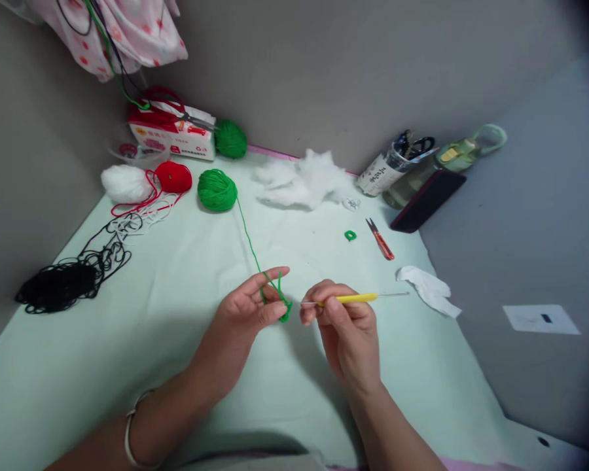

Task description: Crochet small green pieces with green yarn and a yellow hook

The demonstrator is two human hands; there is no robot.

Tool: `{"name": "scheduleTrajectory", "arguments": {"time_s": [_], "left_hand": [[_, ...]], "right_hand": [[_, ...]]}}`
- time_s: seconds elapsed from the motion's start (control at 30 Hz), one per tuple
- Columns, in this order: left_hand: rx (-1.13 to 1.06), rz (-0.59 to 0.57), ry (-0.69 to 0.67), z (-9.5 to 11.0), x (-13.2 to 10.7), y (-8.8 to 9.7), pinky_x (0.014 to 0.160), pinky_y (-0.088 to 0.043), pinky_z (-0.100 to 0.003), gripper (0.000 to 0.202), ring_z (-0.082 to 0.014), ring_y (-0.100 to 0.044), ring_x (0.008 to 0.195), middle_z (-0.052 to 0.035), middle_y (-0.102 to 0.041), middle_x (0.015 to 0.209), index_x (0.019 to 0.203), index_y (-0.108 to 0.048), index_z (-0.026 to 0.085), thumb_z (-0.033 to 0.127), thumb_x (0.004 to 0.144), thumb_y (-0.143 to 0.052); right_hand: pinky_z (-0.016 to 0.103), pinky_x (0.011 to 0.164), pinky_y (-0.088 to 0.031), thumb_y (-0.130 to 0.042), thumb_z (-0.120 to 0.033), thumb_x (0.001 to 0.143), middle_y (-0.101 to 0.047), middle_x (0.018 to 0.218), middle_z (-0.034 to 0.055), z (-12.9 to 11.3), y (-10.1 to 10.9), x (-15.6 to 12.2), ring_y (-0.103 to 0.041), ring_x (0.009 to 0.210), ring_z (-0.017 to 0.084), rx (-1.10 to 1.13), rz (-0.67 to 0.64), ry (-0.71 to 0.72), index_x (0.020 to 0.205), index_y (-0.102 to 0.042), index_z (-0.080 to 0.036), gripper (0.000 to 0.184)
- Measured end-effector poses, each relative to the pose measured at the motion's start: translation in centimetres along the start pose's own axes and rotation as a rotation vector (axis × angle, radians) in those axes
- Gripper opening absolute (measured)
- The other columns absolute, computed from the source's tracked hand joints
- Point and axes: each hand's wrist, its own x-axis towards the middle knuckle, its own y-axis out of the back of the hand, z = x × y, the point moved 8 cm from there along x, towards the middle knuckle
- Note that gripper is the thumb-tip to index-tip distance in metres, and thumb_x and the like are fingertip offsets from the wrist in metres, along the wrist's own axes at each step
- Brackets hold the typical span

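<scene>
My left hand (pixel 248 306) pinches a small piece of green crochet work (pixel 285 313) between thumb and fingers, with green yarn looped over the raised index finger. From there the strand (pixel 249 235) runs back to a green yarn ball (pixel 217 190) on the table. My right hand (pixel 346 320) grips a crochet hook (pixel 356 298) by its yellow handle. One thin metal end points left at the green piece, close to it; whether they touch I cannot tell. The other metal end sticks out to the right.
Behind lie white stuffing (pixel 304 180), a small green ring (pixel 350 235) and red thread snips (pixel 380 239). Crumpled tissue (pixel 429 290), a dark phone-like slab (pixel 427 199) and a pen holder (pixel 383 171) stand right. Black yarn (pixel 59 286), red yarn (pixel 173 177) and a tissue pack (pixel 177 134) are left.
</scene>
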Motion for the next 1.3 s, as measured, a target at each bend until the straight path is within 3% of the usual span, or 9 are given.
{"name": "scheduleTrajectory", "arguments": {"time_s": [0.2,0.43,0.57,0.9,1.0,1.17,1.3], "left_hand": [[0.069,-0.037,-0.049,-0.2,-0.1,-0.4,0.087,-0.048,-0.031,0.053,-0.0164,-0.068,0.085,-0.0002,-0.073,0.086,0.129,-0.064,0.025,0.028,0.079,-0.082],[0.062,-0.042,-0.036,-0.3,-0.2,-0.5,0.088,-0.049,-0.030,0.048,-0.0154,-0.069,0.087,-0.0006,-0.074,0.090,0.127,-0.066,0.026,0.028,0.081,-0.081],[0.044,-0.041,-0.052,-0.2,-0.2,-0.4,0.086,-0.047,-0.028,0.045,-0.0128,-0.066,0.084,0.0018,-0.070,0.085,0.127,-0.065,0.025,0.029,0.084,-0.079],[0.072,0.072,-0.073,0.3,-0.1,0.6,0.078,-0.043,-0.023,0.048,-0.0099,-0.057,0.079,0.0030,-0.063,0.084,0.124,-0.069,0.027,0.028,0.079,-0.083],[0.092,0.095,-0.094,0.4,-0.1,0.8,0.076,-0.043,-0.023,0.043,-0.0098,-0.055,0.078,0.0035,-0.061,0.082,0.120,-0.072,0.027,0.028,0.078,-0.083],[0.101,0.082,-0.104,0.2,-0.2,0.6,0.079,-0.043,-0.023,0.042,-0.0097,-0.057,0.079,0.0039,-0.060,0.082,0.120,-0.071,0.028,0.028,0.080,-0.082],[0.064,0.087,-0.091,0.2,-0.3,0.6,0.078,-0.042,-0.023,0.049,-0.0092,-0.056,0.078,0.0040,-0.061,0.082,0.126,-0.067,0.029,0.029,0.080,-0.082]], "right_hand": [[0.032,0.068,-0.056,-0.062,-0.019,0.096,-0.072,0.088,0.0046,-1.0,-0.7,-0.6,-0.066,0.078,0.017,-0.161,-0.009,0.209,0.099,-0.079,-0.027,0.019],[0.033,0.068,-0.059,-0.062,-0.022,0.096,-0.075,0.097,0.0078,-0.2,-0.5,-0.4,-0.068,0.081,0.018,-0.089,-0.014,0.128,0.098,-0.078,-0.025,0.016],[0.031,0.068,-0.058,-0.062,-0.019,0.096,-0.071,0.093,0.0061,-0.2,-0.5,-0.4,-0.067,0.078,0.016,-0.049,-0.046,0.153,0.099,-0.079,-0.025,0.018],[0.030,0.065,-0.056,-0.060,-0.024,0.098,-0.068,0.089,0.0036,0.0,-0.2,-0.2,-0.066,0.070,0.014,0.015,-0.022,0.065,0.097,-0.077,-0.024,0.017],[0.031,0.065,-0.055,-0.058,-0.019,0.099,-0.068,0.088,0.0036,-0.9,-0.2,-0.4,-0.066,0.073,0.015,-0.086,0.004,0.167,0.099,-0.076,-0.024,0.019],[0.033,0.070,-0.055,-0.057,-0.007,0.095,-0.071,0.087,0.0049,-3.0,-1.0,-1.8,-0.066,0.084,0.019,-0.435,-0.002,0.403,0.105,-0.075,-0.024,0.027],[0.032,0.070,-0.055,-0.058,-0.003,0.093,-0.072,0.094,0.0055,-3.3,-1.6,-2.4,-0.067,0.087,0.018,-0.494,-0.050,0.447,0.111,-0.073,-0.024,0.032]]}}
